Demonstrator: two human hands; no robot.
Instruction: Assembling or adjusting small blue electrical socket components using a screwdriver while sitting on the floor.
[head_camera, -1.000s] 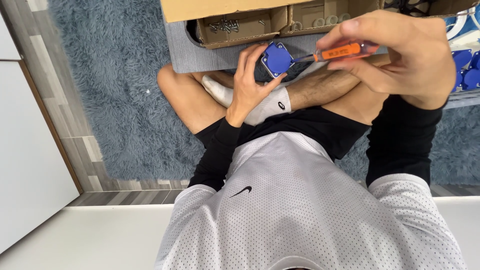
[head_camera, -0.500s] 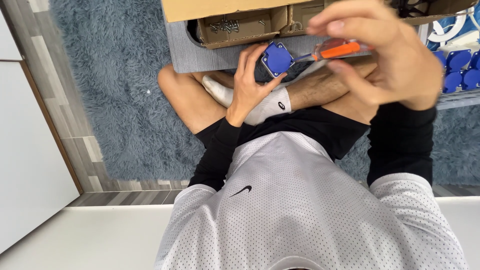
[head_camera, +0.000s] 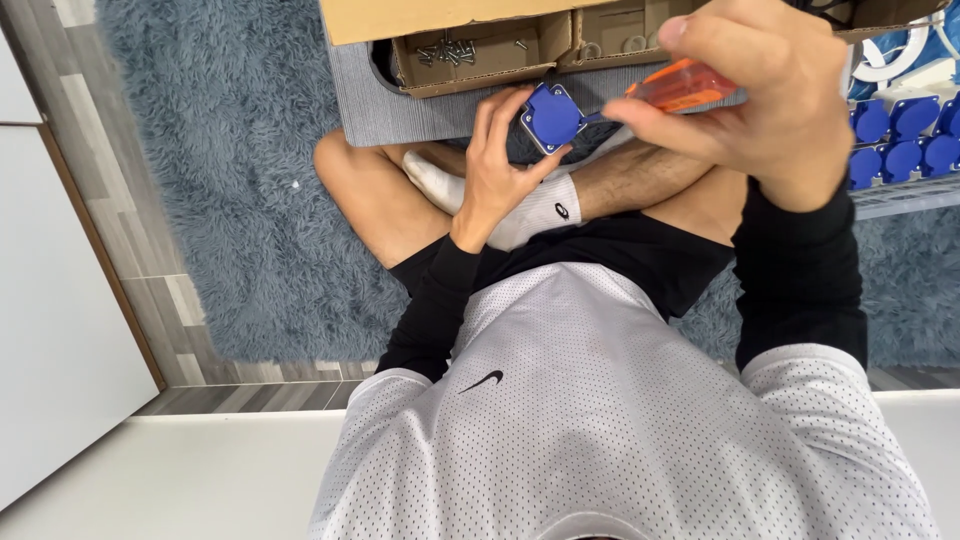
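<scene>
I sit cross-legged on a blue-grey shaggy rug (head_camera: 230, 180). My left hand (head_camera: 500, 170) holds a small blue square socket part (head_camera: 552, 116) between fingertips and thumb, above my white-socked foot. My right hand (head_camera: 770, 100) grips an orange-handled screwdriver (head_camera: 680, 84), whose shaft points left with its tip at the blue part. The right hand hides most of the handle's far end.
A cardboard box (head_camera: 470, 50) with compartments of screws and small rings stands on a grey mat (head_camera: 400, 110) in front of me. Several more blue socket parts (head_camera: 900, 135) lie in a tray at the right. Wooden floor and a white panel (head_camera: 60, 300) are at the left.
My right hand has turned and shifted slightly on the screwdriver handle, which stays at the blue part. The left hand keeps its hold in the same place.
</scene>
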